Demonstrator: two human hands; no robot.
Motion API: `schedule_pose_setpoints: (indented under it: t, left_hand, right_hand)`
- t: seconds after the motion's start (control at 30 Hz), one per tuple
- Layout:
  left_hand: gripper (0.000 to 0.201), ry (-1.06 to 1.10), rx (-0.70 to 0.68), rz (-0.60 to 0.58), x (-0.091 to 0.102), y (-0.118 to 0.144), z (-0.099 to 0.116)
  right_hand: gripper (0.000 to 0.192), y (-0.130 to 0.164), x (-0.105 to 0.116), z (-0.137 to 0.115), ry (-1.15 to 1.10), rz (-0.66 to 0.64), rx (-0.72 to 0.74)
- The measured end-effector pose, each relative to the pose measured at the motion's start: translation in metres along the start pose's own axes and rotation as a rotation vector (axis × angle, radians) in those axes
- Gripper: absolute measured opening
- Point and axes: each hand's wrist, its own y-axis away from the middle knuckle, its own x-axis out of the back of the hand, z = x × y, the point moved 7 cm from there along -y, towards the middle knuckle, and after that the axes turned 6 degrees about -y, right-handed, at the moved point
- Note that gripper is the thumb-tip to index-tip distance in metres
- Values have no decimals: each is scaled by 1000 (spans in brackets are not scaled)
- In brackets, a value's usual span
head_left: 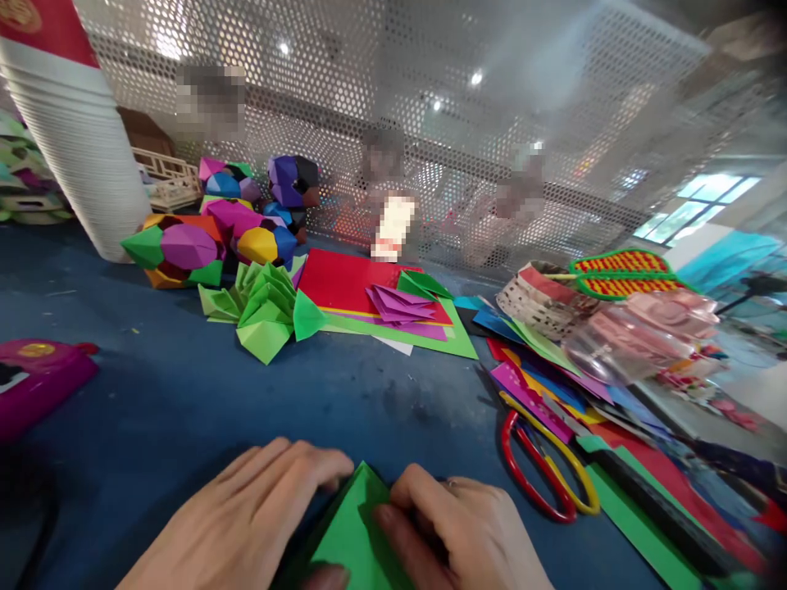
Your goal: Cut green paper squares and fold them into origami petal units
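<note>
Green paper: the green paper (pixel 357 533) sits low down in the middle, between the two hands, folded to a sharp tip that points away from the person; its bottom part is cut off from view
Left hand: the left hand (pixel 270 500) is on the left of the paper, fingers bent toward the tip, thumb low down on the paper; I cannot tell if it grips tight
Right hand: the right hand (pixel 467 524) is curled up, with thumb and pointer finger pinching the right edge of the paper
Both hands: apart, with the paper in the gap
Counter: the dark blue counter (pixel 184 393) is under it all
Scissors: the scissors (pixel 544 460), with red and yellow handles, lie near the right hand
Knife: the knife (pixel 657 508) has a long black handle and lies just right of the scissors, on top of paper
Folded bits: a bunch of green folded bits (pixel 264 303) is past the left hand, next to a red sheet (pixel 338 279) with purple folded bits (pixel 402 305) on top
Far left: a tall stack of white cups (pixel 79 156) leans by the bright paper balls (pixel 190 246)
</note>
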Motion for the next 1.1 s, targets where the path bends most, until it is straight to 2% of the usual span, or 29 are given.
schedule_pose_setpoints:
  t: [0.1,0.17,0.23,0.4,0.73,0.87,1.0,1.1]
  left_hand:
    - [47,-54,-39,-55,-3,0,-4]
    - [51,-72,-45,-109,-5,0,-5]
    - [54,-86,-36,-152,-6,0,-7]
    - [50,-58,-18,-161,-5,-3,-4]
    - [50,65,33,-208,-6,-2,-4]
    - [38,218,151,-269,-6,-11,-7]
    - [6,477,314,-464,-14,-17,-7]
    - [15,563,449,-522,-19,-15,-11]
  right_hand:
    - [23,0,4,-2,-14,24,-3]
    - [16,-1,9,-4,6,61,-3]
    - [18,-3,11,-6,45,71,-7]
    - [32,-8,10,-7,-5,35,-23]
    - [18,-10,12,-4,-230,26,-151]
    - [17,-10,8,1,-401,-22,-255]
    - [20,-9,3,5,-592,-50,-340]
    - [25,-7,2,6,-664,-43,-377]
